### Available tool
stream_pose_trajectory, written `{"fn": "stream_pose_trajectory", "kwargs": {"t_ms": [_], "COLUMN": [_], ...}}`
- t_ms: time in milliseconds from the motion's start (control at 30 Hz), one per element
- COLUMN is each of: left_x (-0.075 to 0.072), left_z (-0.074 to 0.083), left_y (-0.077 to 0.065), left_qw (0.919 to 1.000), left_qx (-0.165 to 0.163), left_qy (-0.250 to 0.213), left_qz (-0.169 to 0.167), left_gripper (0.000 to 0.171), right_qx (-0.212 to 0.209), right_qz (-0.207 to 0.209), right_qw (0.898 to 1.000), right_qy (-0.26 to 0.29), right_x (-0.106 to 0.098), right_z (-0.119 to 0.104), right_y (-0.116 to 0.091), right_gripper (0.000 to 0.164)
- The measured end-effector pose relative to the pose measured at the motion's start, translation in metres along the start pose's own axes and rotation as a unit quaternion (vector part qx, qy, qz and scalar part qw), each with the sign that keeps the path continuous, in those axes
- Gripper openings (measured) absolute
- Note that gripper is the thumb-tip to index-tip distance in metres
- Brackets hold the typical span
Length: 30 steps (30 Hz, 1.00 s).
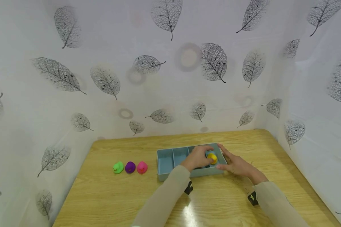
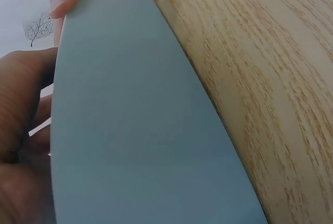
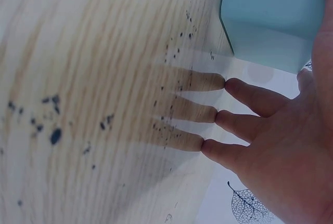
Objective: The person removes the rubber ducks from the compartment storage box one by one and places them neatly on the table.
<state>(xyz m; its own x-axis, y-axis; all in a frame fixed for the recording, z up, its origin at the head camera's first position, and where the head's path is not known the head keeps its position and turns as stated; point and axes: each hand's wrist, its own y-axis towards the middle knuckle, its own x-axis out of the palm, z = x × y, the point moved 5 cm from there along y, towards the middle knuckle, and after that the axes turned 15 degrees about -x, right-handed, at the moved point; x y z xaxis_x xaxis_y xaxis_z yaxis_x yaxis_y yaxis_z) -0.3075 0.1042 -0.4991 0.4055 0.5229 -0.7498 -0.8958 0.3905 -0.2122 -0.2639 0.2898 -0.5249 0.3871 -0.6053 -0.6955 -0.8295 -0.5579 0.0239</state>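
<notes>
A light blue divided box (image 1: 165,176) lies on the table, its compartments in a row. In its rightmost compartment is a yellow rubber duck (image 1: 212,158). My left hand (image 1: 199,156) reaches over the box from the left and holds the duck, thumb against its near side and fingers bent beyond it; the fingertips are partly hidden. Across the box's right end, my right hand (image 1: 238,165) grips it between thumb and forefinger. The other three fingers (image 3: 244,96) of that hand touch the tabletop. In the left wrist view the box's outer wall (image 2: 130,104) hides much of the work.
Left of the box, a green duck (image 1: 118,167), a purple duck (image 1: 130,167) and a pink duck (image 1: 142,167) sit in a row on the wooden table (image 1: 102,195). A leaf-patterned white sheet (image 1: 170,78) stands behind and at both sides.
</notes>
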Motion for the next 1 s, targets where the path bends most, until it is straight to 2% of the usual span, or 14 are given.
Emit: {"fn": "stream_pose_trajectory", "kwargs": {"t_ms": [367, 767, 1000], "left_x": [0.005, 0.008, 0.011], "left_z": [0.007, 0.008, 0.011], "left_y": [0.001, 0.004, 0.007], "left_qw": [0.9992, 0.9979, 0.9963], "left_qx": [-0.007, -0.019, -0.041], "left_qy": [0.039, 0.061, 0.074], "left_qz": [0.005, -0.012, -0.013], "left_gripper": [0.052, 0.047, 0.041], "right_qx": [0.004, 0.001, 0.004], "right_qz": [0.006, 0.004, 0.005], "right_qw": [1.0, 1.0, 1.0], "right_qy": [0.018, 0.008, 0.004], "right_x": [0.002, 0.003, 0.001], "right_z": [0.003, 0.001, 0.0], "right_y": [-0.001, 0.001, 0.001], "right_gripper": [0.1, 0.1, 0.1]}}
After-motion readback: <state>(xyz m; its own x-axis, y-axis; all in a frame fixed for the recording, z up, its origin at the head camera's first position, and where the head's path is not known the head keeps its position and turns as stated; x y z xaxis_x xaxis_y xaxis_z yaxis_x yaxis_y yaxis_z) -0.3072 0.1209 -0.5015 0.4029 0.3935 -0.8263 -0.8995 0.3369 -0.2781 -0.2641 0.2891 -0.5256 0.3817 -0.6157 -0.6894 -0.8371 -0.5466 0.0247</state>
